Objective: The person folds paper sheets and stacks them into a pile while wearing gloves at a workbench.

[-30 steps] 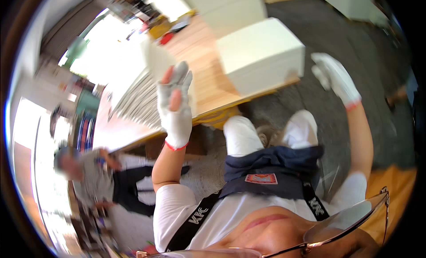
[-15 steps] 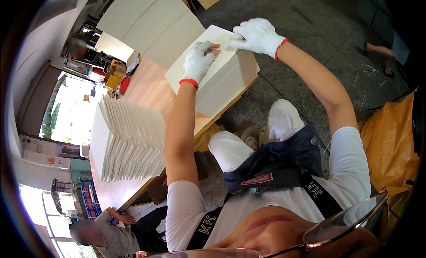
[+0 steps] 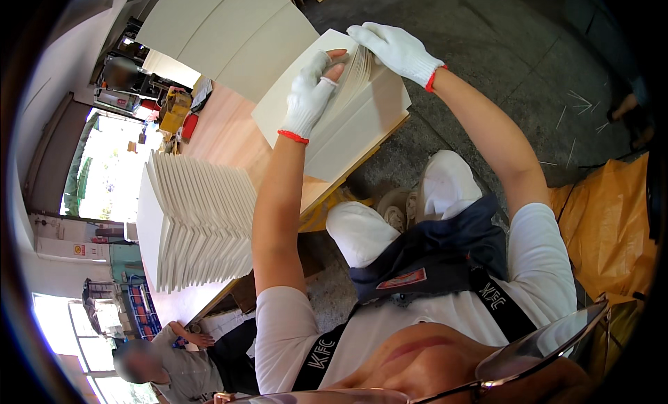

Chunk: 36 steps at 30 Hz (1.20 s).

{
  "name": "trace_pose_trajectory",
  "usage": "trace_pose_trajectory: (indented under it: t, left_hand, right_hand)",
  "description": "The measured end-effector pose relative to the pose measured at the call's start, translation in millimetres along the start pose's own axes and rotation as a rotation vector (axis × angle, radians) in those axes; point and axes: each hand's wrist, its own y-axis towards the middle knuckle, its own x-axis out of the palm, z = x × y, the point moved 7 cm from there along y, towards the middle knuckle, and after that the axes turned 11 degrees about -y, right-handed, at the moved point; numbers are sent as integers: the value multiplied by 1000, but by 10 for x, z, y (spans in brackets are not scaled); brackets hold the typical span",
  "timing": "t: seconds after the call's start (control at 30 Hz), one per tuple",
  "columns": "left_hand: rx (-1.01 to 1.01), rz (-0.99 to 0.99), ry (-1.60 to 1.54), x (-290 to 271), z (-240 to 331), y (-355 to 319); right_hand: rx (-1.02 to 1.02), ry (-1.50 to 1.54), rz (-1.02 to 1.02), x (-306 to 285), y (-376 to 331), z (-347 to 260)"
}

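Observation:
A thick stack of cream paper sheets [image 3: 348, 143] sits at the table's far right corner. My left hand [image 3: 309, 94], in a white glove with bare thumb and fingertip showing, lies on top of it with those two apart. My right hand [image 3: 402, 55], gloved in white with a red cuff, grips the stack's upper right edge. Between the hands, several top sheets [image 3: 358, 74] curve up and fan apart. The fingertips of my right hand are partly hidden at the sheet edges.
A taller zigzag pile of folded white sheets [image 3: 202, 220] stands nearer on the wooden table [image 3: 226, 126]. Large cream boards [image 3: 229, 35] rise behind the stack. A seated person [image 3: 181, 362] is at lower left; an orange sack [image 3: 602, 223] is at right. Thin white strips lie on the floor.
The top sheets have bent upward and fanned out between my hands. My right hand has moved slightly up and left, onto the sheet edges; my left hand stays on the stack.

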Motion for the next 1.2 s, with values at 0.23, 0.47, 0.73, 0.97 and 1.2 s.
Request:
trace_pose_trajectory:
  t: [0.23, 0.47, 0.73, 0.97, 1.2]
  left_hand:
    - [-48, -2, -91, 32, -90, 4]
    - [-27, 75, -96, 17, 56, -67]
    - [-198, 32, 210, 109, 98, -106]
    - [88, 49, 190, 40, 33, -39]
    - [183, 89, 243, 68, 189, -75]
  right_hand:
    - [-65, -1, 120, -29, -90, -34]
    - [-58, 5, 112, -6, -107, 1]
    - [-83, -31, 161, 35, -63, 71]
    - [-116, 12, 239, 15, -82, 70]
    - [-75, -90, 157, 52, -69, 64]
